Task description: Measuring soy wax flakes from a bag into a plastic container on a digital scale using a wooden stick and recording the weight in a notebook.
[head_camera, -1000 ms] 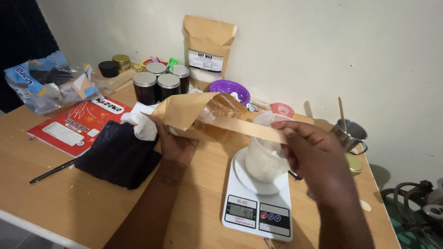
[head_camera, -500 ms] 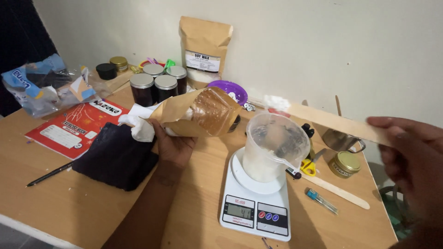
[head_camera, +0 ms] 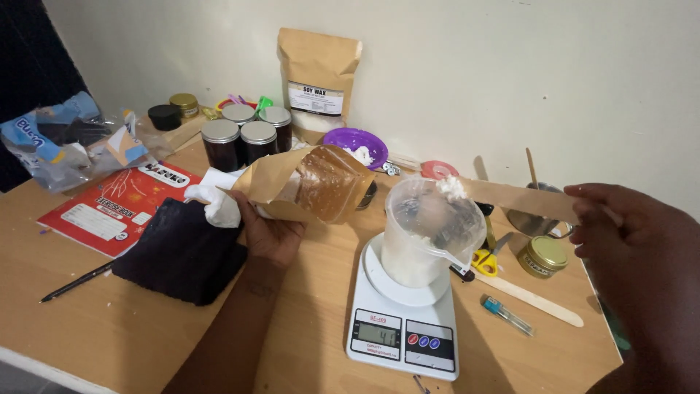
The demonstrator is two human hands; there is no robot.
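Three dark lidded jars [head_camera: 248, 138] stand at the back left of the surface [head_camera: 146, 335]. Left hand [head_camera: 270, 233] fingers wrap a brown paper pouch [head_camera: 306, 186], tipped sideways. Clear plastic jug [head_camera: 430, 233], holding white flakes, sits on a white digital scale [head_camera: 401, 321]. Right hand [head_camera: 634, 248] fingers pinch a flat wooden stick [head_camera: 510, 197] carrying flakes over the jug's rim

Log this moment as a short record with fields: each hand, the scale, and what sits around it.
left hand: holds an open brown paper pouch, tilted on its side
right hand: holds a flat wooden stick, white flakes on its tip over the cup
scale: white digital kitchen scale, display lit
on scale: clear plastic measuring cup, part filled with white flakes
right of scale: gold-lidded tin, yellow scissors
left side: black cloth, red exercise book
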